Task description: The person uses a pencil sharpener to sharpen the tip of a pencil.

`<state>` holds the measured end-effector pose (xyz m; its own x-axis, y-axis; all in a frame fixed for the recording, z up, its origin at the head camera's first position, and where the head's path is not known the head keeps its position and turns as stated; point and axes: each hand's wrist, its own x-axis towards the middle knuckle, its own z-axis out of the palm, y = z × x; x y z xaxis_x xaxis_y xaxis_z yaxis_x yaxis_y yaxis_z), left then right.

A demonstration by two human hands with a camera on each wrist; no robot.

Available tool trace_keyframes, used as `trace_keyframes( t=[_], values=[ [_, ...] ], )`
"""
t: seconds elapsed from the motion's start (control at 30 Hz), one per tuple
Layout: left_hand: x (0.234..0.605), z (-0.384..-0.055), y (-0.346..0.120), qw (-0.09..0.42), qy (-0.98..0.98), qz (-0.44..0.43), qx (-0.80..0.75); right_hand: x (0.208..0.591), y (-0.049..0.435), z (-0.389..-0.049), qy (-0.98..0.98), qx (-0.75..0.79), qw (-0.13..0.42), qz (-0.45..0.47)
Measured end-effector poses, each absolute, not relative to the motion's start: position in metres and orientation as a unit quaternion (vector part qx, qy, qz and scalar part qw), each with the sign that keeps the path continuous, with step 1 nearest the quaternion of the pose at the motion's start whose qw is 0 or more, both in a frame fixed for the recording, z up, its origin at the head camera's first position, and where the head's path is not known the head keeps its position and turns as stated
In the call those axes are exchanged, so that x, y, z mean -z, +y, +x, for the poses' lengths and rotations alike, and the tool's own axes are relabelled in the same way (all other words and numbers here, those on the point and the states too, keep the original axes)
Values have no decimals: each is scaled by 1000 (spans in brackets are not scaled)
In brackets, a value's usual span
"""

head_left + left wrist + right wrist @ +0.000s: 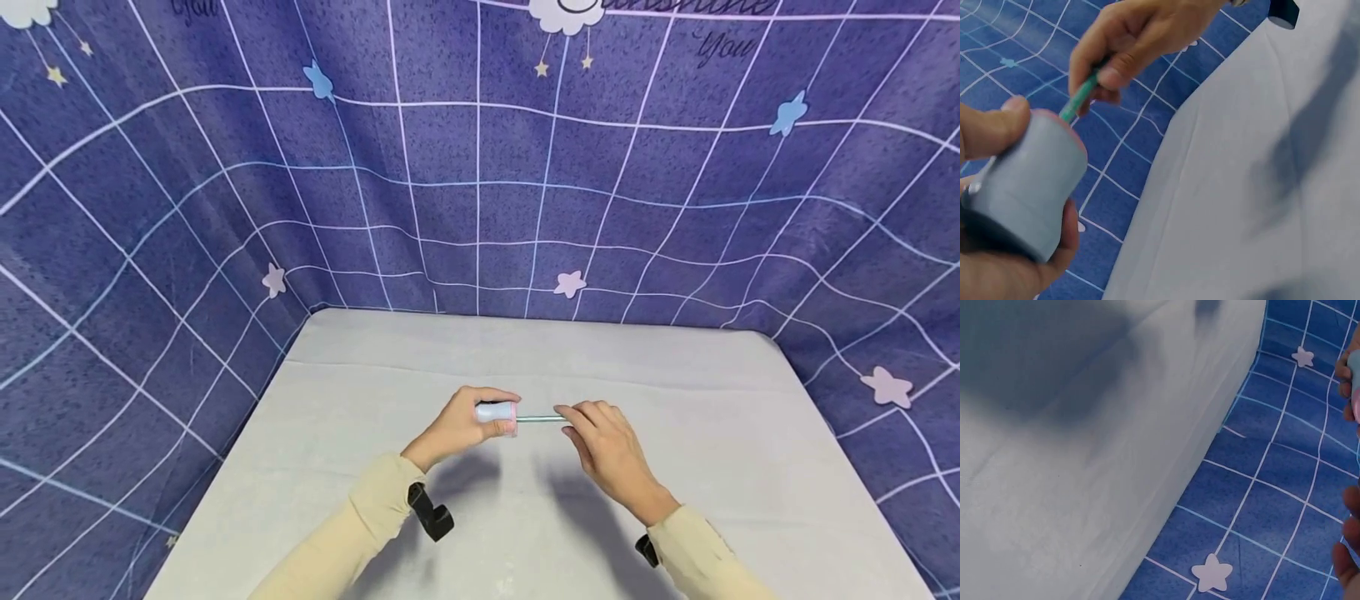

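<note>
My left hand (459, 423) grips a light-blue, slightly waisted pencil sharpener (492, 412) with a pink end, its thumb and fingers wrapped round the body. From the pink end a thin green pencil (536, 418) sticks out to the right. The fingertips of my right hand (611, 450) pinch the pencil's far, dark end. Both hands are raised over the white table, where their shadows fall. In the left wrist view the sharpener (1038, 175) and pencil (1079, 99) show close up. Only fingers and part of the sharpener (1355, 375) appear at the right wrist view's edge.
A white cloth-covered table (420, 350) spreads beneath the hands. Dark blue curtain (450, 208) with a grid and star print hangs behind it and along both sides. Black straps with camera mounts (431, 512) sit on the wrists over beige sleeves (345, 533).
</note>
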<state>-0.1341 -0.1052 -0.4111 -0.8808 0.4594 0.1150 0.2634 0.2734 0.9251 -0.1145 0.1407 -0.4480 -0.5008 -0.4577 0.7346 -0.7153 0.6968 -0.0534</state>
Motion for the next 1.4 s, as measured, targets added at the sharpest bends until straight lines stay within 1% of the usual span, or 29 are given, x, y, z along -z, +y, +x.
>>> trace_keyframes(
  t=[0.1,0.2,0.3,0.4,0.47,0.53,0.57,0.67,0.73,0.8,0.83,0.9,0.93,1.0,1.07,1.13,1.23,1.33,1.4],
  values=[
    [413,-133,-106,144,756,220,-600,447,138,-117,-828,-149,413,348],
    [413,-131,-106,167,735,224,-618,444,136,-118,-808,-133,458,347],
    [413,-130,-107,141,748,250,-598,439,133,-114,-804,-153,462,341],
    [416,-128,-109,85,774,291,-556,430,129,-106,-825,-187,422,325],
    [419,-125,-110,38,791,314,-524,423,127,-101,-854,-219,359,305],
    [423,-122,-110,-9,803,342,-487,417,126,-97,-889,-267,256,271],
    [425,-120,-110,-37,809,360,-463,414,126,-97,-901,-299,192,249],
    [432,-117,-108,-130,819,428,-360,409,130,-99,-894,-411,-28,175],
    [437,-115,-107,-198,808,479,-280,409,135,-102,-856,-473,-154,138],
    [442,-112,-107,-259,787,520,-210,413,140,-104,-809,-521,-244,122],
    [443,-111,-107,-282,776,533,-184,415,142,-104,-789,-535,-275,123],
    [445,-109,-108,-315,760,549,-148,418,145,-102,-767,-548,-308,128],
    [446,-108,-108,-324,756,552,-138,419,146,-101,-765,-548,-311,137],
    [446,-108,-108,-331,755,550,-132,420,146,-99,-776,-538,-290,156],
    [445,-109,-109,-329,762,539,-145,420,144,-97,-808,-510,-235,177],
    [444,-111,-109,-324,767,526,-171,419,141,-96,-847,-467,-157,198],
    [441,-115,-109,-308,772,507,-228,421,139,-92,-889,-402,-24,217],
    [439,-119,-107,-289,774,489,-278,425,139,-90,-901,-343,104,244],
    [437,-121,-105,-274,780,472,-306,428,139,-91,-896,-309,180,264]
  ],
)
